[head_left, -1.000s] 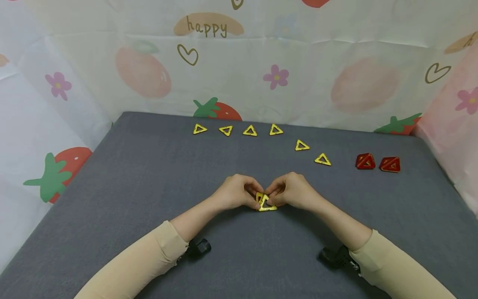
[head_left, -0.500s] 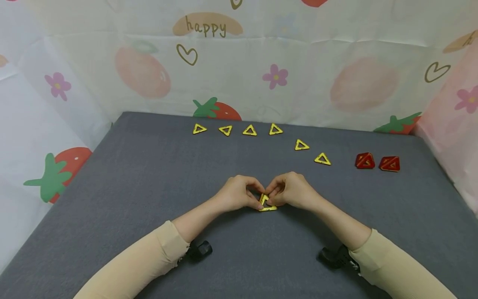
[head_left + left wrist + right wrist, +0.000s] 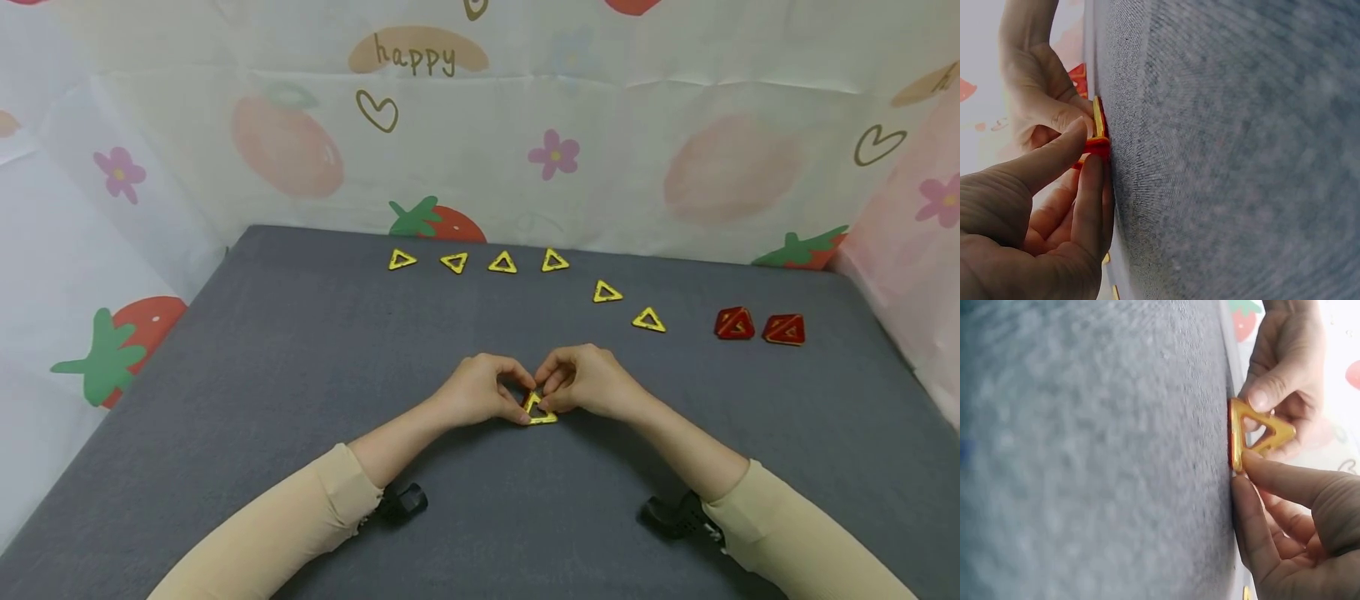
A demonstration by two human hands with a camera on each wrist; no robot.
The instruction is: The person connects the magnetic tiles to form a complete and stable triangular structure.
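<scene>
My left hand (image 3: 480,388) pinches a triangular magnetic tile between thumb and fingers; its yellow face (image 3: 1285,431) stands up from the table in the right wrist view, and its red edge (image 3: 1099,145) shows in the left wrist view. Right beside it a second triangular tile (image 3: 543,419) lies yellow side up on the grey table. The thumb and fingers of my right hand (image 3: 596,385) hold this flat tile at its right side. Both tiles meet along one edge, partly covered by my fingertips in the head view.
Several yellow triangular tiles lie apart along the back of the table, one of them (image 3: 502,269) near its middle. Two red tile pieces (image 3: 733,325) sit at the back right. A printed cloth (image 3: 615,167) hangs behind the table (image 3: 315,333).
The tile in my left hand has turned upright, so its yellow face no longer shows in the head view. My left hand has shifted slightly right; my right hand has barely moved.
</scene>
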